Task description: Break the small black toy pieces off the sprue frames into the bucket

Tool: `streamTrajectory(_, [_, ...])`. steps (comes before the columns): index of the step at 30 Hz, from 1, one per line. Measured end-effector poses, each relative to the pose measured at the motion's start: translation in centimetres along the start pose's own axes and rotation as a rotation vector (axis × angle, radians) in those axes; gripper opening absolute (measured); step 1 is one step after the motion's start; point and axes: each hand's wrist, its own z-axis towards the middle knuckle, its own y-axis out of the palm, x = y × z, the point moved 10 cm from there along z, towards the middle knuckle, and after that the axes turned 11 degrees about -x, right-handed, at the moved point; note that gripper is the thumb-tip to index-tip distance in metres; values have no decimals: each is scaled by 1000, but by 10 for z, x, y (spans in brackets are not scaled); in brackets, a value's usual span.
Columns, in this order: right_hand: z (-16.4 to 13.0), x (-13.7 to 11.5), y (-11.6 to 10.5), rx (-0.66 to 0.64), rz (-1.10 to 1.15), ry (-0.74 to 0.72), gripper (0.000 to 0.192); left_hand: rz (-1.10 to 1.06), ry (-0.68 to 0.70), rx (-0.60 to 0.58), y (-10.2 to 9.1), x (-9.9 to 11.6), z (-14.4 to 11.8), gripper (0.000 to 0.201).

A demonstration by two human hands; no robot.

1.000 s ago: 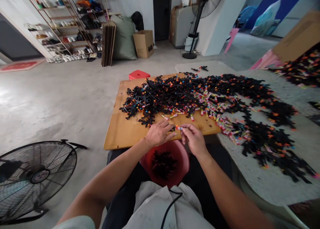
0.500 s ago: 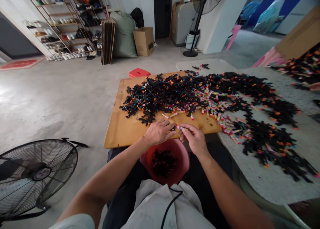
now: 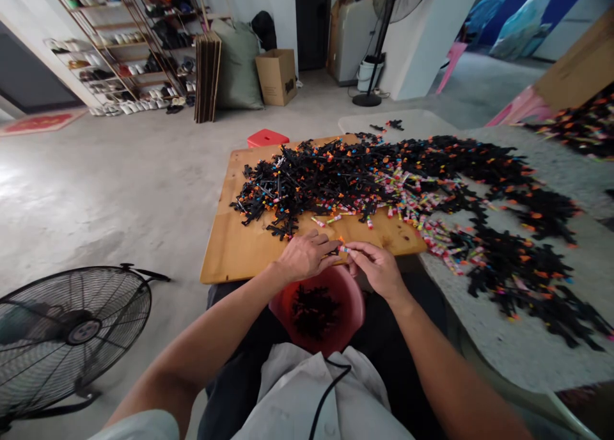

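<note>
At the near edge of the wooden board [image 3: 223, 251], my left hand [image 3: 304, 256] is closed around a small black toy gun [image 3: 335, 251], mostly hidden by the fingers, with an orange tip showing. My right hand [image 3: 378, 270] pinches a small candy tube [image 3: 344, 249] with a pink and white wrap against the toy gun. Below both hands a red basin [image 3: 359, 306] sits between my legs, with black toy guns [image 3: 314, 312] inside. A heap of black toy guns with orange and blue bits [image 3: 330, 174] covers the far part of the board.
Wrapped candy tubes [image 3: 407, 197] lie among the guns toward the grey table [image 3: 527, 369] on the right. A floor fan [image 3: 79, 331] stands at left. Behind the board are a red stool [image 3: 267, 137], a cardboard box [image 3: 277, 78] and a standing fan [image 3: 378, 50].
The orange tip now shows above the candy tube between my fingers. Both hands stay at nearly the same place. A co-worker's fingers at the right edge are gone from view.
</note>
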Motion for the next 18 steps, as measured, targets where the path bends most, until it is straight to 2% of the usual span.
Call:
streamTrajectory(5, [-6, 16, 10, -123, 143, 74, 35, -169, -45, -14, 12, 6, -11, 47])
streamTrajectory(8, [-17, 32, 24, -307, 76, 178, 36, -259, 11, -66, 20, 3, -17, 44])
streamTrajectory(10, [-24, 42, 32, -440, -18, 254, 36, -285, -13, -18, 15, -18, -19, 37])
streamTrajectory(11, [-25, 46, 30, -467, -87, 280, 35, -271, -82, 42, 9, -37, -21, 32])
streamTrajectory(13, [-18, 50, 12, -402, -239, 302, 35, -191, -297, 176, -3, -83, -29, 26])
streamTrajectory(15, [-2, 44, -23, -187, -401, 286, 37, -90, -449, 215, -6, -119, -38, 23])
streamTrajectory(16, [7, 38, -44, -48, -487, 268, 37, -51, -474, 201, -4, -130, -41, 22])
streamTrajectory(18, [22, 23, -74, 180, -668, 227, 33, -15, -438, 133, 7, -140, -42, 24])
